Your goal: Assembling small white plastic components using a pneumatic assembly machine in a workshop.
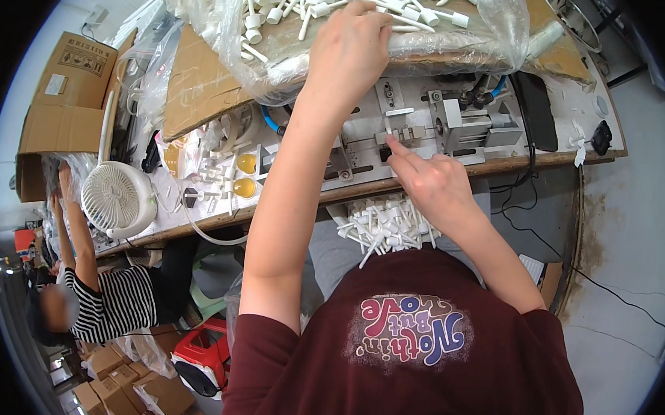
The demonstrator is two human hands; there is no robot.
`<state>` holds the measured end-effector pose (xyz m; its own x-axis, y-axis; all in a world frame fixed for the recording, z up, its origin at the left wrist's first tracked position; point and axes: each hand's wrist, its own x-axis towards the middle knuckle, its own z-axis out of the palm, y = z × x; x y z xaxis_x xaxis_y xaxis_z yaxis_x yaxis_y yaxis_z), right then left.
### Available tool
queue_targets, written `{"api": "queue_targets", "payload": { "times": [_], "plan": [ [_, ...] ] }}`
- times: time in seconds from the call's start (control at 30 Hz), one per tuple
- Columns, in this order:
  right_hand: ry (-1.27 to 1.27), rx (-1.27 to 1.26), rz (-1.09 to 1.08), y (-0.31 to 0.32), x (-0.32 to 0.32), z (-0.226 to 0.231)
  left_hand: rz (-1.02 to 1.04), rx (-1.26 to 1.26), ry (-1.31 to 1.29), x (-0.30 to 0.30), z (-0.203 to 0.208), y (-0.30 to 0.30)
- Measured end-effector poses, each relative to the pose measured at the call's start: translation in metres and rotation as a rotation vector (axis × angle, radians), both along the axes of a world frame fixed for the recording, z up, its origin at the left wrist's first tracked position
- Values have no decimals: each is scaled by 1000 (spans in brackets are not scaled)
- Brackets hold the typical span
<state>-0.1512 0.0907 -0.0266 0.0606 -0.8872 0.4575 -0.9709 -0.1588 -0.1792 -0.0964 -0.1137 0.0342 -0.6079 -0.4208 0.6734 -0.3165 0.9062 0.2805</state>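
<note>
Dozens of white stemmed pieces (429,17) lie heaped on plastic-lined cardboard (202,80), back from the front edge of the bench (500,166), and the left hand (350,49) reaches to them, its grip too hidden to tell. Nearer that edge, the right hand (433,184) extends a finger to a metal fixture (461,125); whether its grip pinches anything, I cannot tell. Leftward along the front edge stands a white fan (115,198).

The upper edge crops the heap of white stemmed caps (320,10), the lower edge the maroon T-shirt (405,395), and the left grip (352,47) hides its own fingertips.
</note>
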Motion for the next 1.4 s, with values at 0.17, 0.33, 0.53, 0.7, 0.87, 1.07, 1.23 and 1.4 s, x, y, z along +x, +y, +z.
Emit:
{"api": "queue_targets", "payload": {
  "times": [0.17, 0.33, 0.53, 0.7, 0.87, 1.07, 1.23, 1.4],
  "plan": [
    [-24, 45, -19, 1, 2, -4, 13, 91, -88, 32, 20, 17],
    [-279, 40, 65, -4, -10, 14, 51, 256, 24, 71, 44, 53],
    [-285, -209, -50, -65, -59, 83, -2, 451, 107, 104, 40, 98],
    [117, -66, -225, -149, -92, 104, -87, 655, 34, 108, 6, 121],
    [215, 230, -189, -186, -95, 105, -8, 330, -100, 104, -42, 136],
    [356, 201, -22, -183, -110, 96, 53, 107, -219, 93, -67, 139],
    [257, -21, 108, -164, -120, 94, 62, 84, -228, 84, -61, 121],
    [-74, -322, 140, -138, -112, 111, -9, 44, -203, 87, -55, 126]
  ]
}}
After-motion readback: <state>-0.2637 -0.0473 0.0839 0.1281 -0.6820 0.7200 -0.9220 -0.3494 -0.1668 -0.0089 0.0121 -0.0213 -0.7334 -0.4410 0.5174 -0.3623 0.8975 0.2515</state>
